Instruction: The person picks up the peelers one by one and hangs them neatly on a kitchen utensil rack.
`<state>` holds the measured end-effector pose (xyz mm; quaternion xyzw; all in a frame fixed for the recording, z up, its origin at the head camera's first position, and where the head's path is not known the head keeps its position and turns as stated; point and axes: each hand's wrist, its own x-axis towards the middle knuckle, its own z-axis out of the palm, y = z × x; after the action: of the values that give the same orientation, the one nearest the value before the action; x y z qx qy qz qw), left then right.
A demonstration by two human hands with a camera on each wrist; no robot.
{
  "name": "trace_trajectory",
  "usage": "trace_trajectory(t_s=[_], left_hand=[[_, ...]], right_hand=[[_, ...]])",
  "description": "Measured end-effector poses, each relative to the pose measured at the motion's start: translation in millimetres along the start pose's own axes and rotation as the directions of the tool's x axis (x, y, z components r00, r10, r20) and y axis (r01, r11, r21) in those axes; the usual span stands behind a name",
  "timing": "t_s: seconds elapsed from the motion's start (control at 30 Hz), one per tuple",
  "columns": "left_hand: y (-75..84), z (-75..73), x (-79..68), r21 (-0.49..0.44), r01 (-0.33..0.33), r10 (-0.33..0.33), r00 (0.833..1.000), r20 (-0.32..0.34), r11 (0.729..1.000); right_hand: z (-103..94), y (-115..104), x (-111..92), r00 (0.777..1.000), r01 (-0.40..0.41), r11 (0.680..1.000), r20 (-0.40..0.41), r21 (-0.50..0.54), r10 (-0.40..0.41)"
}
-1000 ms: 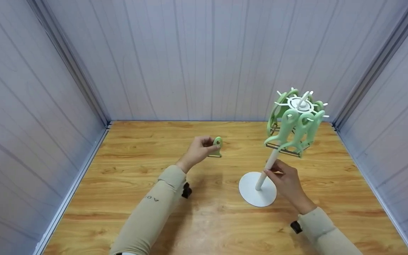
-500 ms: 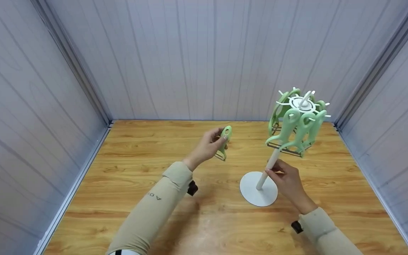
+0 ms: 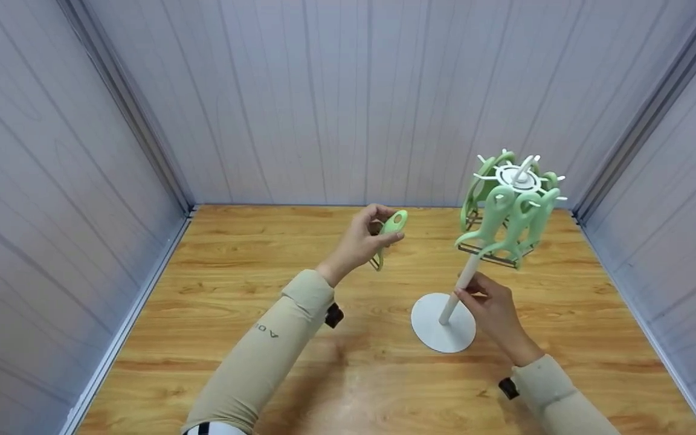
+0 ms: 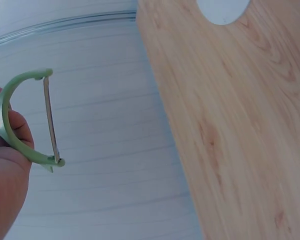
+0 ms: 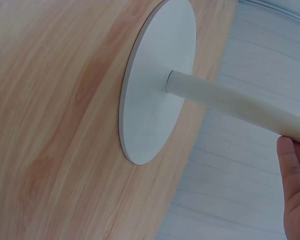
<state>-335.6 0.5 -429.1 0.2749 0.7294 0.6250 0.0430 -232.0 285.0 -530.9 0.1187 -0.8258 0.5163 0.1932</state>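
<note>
My left hand pinches a light green peeler by its handle, with the holed end pointing up and right. In the left wrist view the Y-shaped head of that peeler and its metal blade stick out past the fingers. A white rack with a round base stands to the right, its pole held between thumb and fingers of my right hand. Several green peelers hang by their handle holes from the rack's hooks, blades down.
Around the rack's top ring short white prongs stick outward, some bare. The wooden table is enclosed by pale panel walls at the back and both sides. A black wrist camera sits below the left sleeve.
My left hand has moved right and slightly away from me with the peeler, whose handle end now tilts to the right. The right hand keeps its hold on the pole.
</note>
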Motion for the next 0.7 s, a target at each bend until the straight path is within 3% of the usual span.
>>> trace_trajectory(t_s=[0.17,0.3,0.47,0.7], left_hand=[[15.8,3.1,3.9,0.07,-0.113,0.117,0.992,-0.045,0.991],[30.8,6.8,7.5,0.116,-0.163,0.171,0.983,-0.063,0.98],[48.7,12.1,11.6,0.117,-0.203,0.213,0.974,-0.081,0.972],[73.4,20.7,16.3,0.08,-0.3,0.307,0.947,-0.091,0.95]], right_hand=[[-0.7,-1,0,1.0,0.008,1.0,-0.003,0.003,-0.008],[0.2,1,1,1.0,0.021,1.0,-0.005,0.021,-0.021],[0.5,2,0,0.999,0.04,0.999,-0.005,0.021,-0.04],[-0.4,4,0,0.996,0.089,0.996,-0.009,0.022,-0.089]])
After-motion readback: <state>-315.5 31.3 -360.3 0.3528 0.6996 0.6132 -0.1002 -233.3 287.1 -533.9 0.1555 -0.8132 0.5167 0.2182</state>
